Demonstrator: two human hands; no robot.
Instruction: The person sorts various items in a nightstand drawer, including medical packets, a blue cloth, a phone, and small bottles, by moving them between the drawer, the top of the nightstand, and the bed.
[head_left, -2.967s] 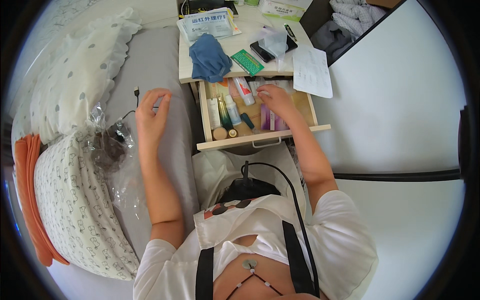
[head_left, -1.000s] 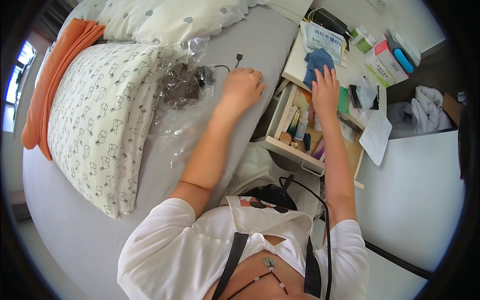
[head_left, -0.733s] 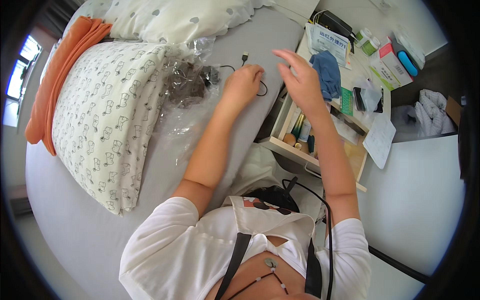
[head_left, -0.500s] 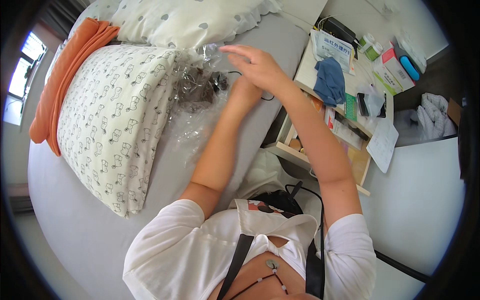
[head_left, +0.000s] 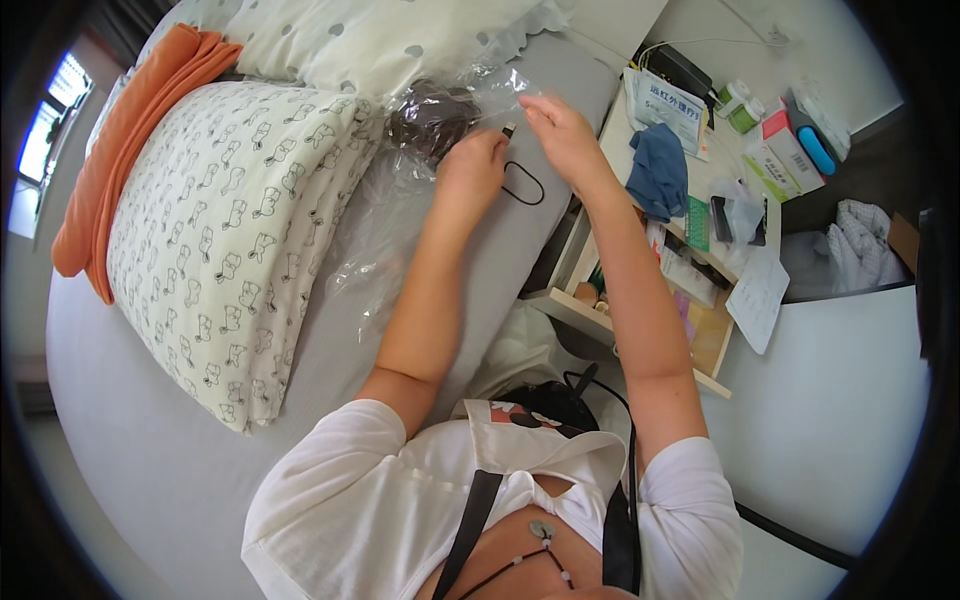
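A clear plastic bag (head_left: 372, 262) lies crumpled on the bed, and a dark brown bundle (head_left: 432, 118) shows through its upper part. My left hand (head_left: 472, 172) is closed beside the bundle, gripping a thin black cable (head_left: 541, 190). The cable loops out over the sheet, and a short plug-like end sticks up above my fingers. To the right, my right hand (head_left: 562, 138) pinches the edge of the clear plastic with thumb and forefinger. What my left palm covers is hidden.
On the left a folded quilt (head_left: 215, 240) carries an orange cloth (head_left: 140, 150). A pillow (head_left: 340, 40) lies at the far end. Right of the bed, an open drawer (head_left: 575, 305) holds small items. Above it, a blue cloth (head_left: 657, 172) and boxes crowd the bedside cabinet.
My hands have moved apart, the right one shifting right with the plastic edge. The brown bundle has moved up and right, and the cable's plug-like end now shows above my left hand.
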